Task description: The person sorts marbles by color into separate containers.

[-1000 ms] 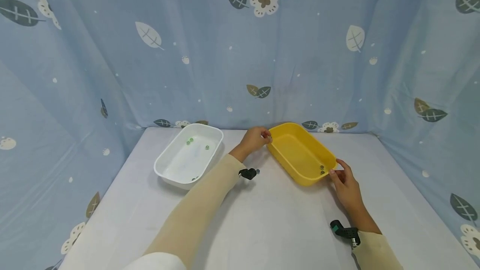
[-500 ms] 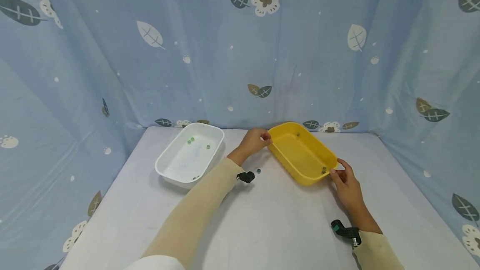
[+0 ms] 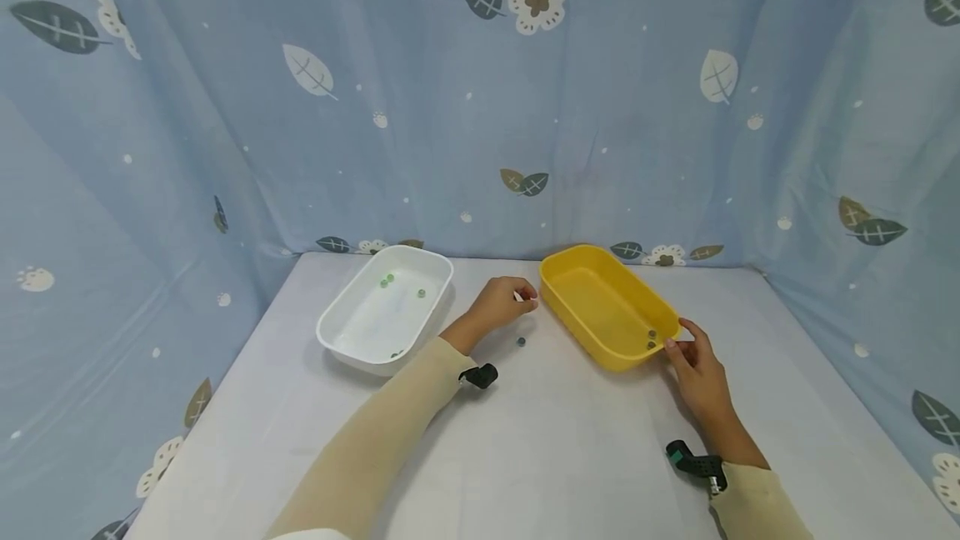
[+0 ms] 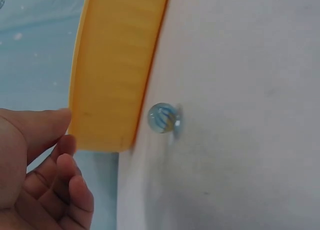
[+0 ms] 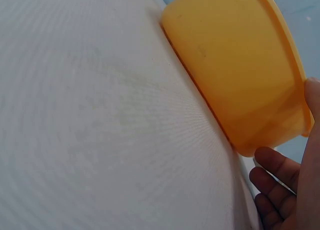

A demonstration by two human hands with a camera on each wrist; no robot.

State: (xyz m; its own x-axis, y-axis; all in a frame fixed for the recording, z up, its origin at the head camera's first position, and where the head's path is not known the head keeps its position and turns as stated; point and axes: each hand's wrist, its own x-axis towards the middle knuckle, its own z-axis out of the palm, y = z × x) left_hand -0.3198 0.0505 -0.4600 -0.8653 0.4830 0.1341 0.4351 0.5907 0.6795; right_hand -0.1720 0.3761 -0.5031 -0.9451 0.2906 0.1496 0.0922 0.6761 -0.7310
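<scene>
A yellow tray stands at the back right of the table, with two dark-looking marbles at its near right end. My right hand holds that end, thumb at the rim and fingers by the outer wall. My left hand is just left of the tray, fingers loosely curled around nothing. In the left wrist view the thumb overlaps the tray's wall. Below this hand a clear glass marble with blue swirls lies on the white table cover. To the left, a white tray holds several greenish marbles.
Behind the table hangs a blue curtain printed with leaves and flowers. The white table cover runs in front of both trays. My left forearm passes close to the near right side of the white tray.
My left hand has come off the yellow tray's rim, moving left and toward me. My right hand keeps its hold. A marble seen at the tray's far end half a second ago no longer shows there.
</scene>
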